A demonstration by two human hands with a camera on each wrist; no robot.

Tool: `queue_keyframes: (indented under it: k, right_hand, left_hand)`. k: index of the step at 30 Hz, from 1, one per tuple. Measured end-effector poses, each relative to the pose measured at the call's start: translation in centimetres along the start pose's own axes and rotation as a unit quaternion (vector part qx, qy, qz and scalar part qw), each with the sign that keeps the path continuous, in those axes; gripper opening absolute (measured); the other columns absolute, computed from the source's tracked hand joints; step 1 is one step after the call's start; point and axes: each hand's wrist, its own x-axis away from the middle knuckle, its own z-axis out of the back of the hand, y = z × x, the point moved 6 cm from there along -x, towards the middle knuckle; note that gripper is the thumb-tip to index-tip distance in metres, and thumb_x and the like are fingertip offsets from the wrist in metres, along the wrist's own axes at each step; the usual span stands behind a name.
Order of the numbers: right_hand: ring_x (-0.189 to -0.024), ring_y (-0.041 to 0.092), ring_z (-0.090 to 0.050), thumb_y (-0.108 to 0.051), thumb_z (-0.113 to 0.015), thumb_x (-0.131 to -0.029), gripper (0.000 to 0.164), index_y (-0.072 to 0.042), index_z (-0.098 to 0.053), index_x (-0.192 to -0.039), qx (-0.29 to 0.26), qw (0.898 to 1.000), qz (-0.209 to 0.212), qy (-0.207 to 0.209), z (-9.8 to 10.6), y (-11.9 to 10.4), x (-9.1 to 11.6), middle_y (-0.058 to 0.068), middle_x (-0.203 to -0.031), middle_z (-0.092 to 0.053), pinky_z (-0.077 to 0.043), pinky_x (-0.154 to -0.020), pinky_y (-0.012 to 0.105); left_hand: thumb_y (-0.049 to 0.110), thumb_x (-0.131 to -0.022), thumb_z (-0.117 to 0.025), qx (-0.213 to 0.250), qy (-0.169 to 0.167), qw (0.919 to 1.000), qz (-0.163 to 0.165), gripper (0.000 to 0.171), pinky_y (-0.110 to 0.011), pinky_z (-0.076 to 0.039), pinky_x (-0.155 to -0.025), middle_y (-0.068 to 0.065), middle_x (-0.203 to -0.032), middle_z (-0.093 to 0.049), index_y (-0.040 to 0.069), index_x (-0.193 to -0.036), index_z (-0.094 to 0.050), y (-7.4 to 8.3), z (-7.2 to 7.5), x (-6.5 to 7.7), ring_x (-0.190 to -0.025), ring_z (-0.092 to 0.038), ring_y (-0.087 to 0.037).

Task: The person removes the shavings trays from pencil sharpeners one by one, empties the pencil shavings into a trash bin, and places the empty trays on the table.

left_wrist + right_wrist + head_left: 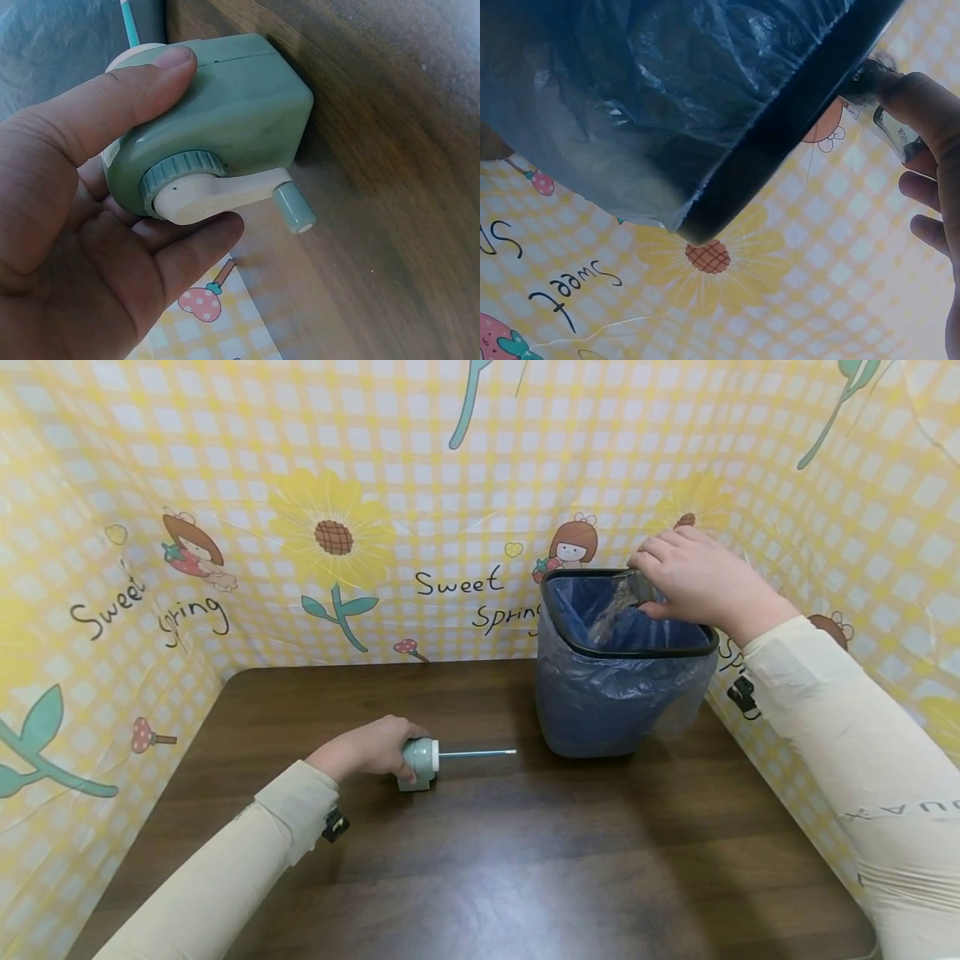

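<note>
Head: left fingers [412,728] hold sharpener [422,761]; backdrop [450,510]: "Sweet Spring".

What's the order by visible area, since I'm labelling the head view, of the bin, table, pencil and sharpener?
1. Table
2. Bin
3. Sharpener, partly hidden
4. Pencil, long but very thin

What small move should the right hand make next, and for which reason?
Probably the right hand should gently shake the small clear container over the lined bin. It is held at the bin's mouth, greyish debris seems to be spilling from it, and something dark appears to remain inside, so a shake might loosen the rest.
</note>
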Motion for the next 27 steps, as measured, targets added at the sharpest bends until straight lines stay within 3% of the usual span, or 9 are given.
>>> queue_keyframes:
  k: [27]
  right_hand:
    - [-0.112,0.046,-0.058,-0.031,-0.089,-0.077,0.066,0.008,-0.062,-0.122,0.019,1.0,0.019,0.009,-0.26,-0.27,0.11,0.027,-0.116,-0.064,-0.042,-0.104,0.058]
  left_hand:
    - [0.02,-0.076,-0.092,-0.002,-0.003,1.0,0.0,0.069,-0.035,-0.055,-0.08,-0.006,-0.117,-0.068,0.003,-0.135,-0.062,-0.01,0.0,-0.06,-0.093,-0.062,-0.018]
